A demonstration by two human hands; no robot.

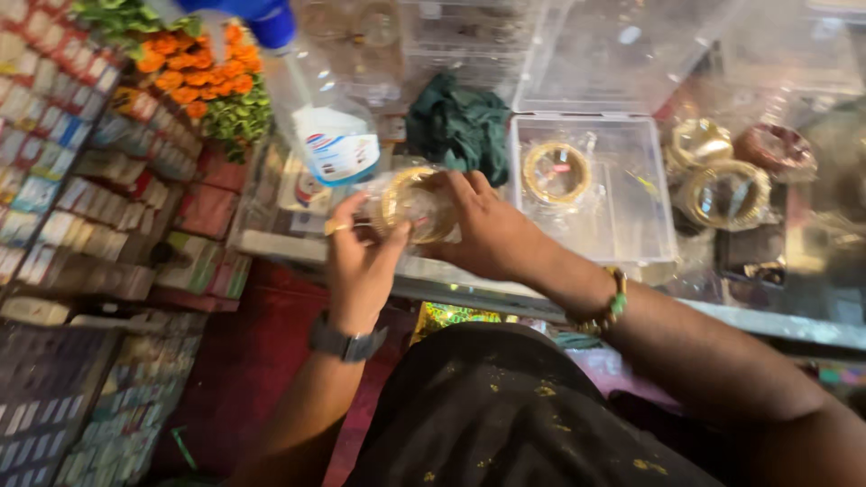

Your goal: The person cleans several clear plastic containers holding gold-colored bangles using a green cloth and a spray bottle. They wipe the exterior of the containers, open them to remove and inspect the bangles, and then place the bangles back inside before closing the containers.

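Fingers of left hand (361, 257) and right hand (483, 230) curl and pinch a wrapped gold bangle set (417, 203) above the glass counter (469, 289) edge; likely light, rigid, wrap slippery—best gripped by outer rim.

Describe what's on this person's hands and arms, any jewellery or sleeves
Both forearms are bare, with no sleeves in view. The left hand has a gold-coloured ring on one finger, and a dark grey wristwatch with a broad band sits on that wrist. The right hand shows no ring; its wrist carries a beaded bracelet of brownish-gold beads with a few green ones.
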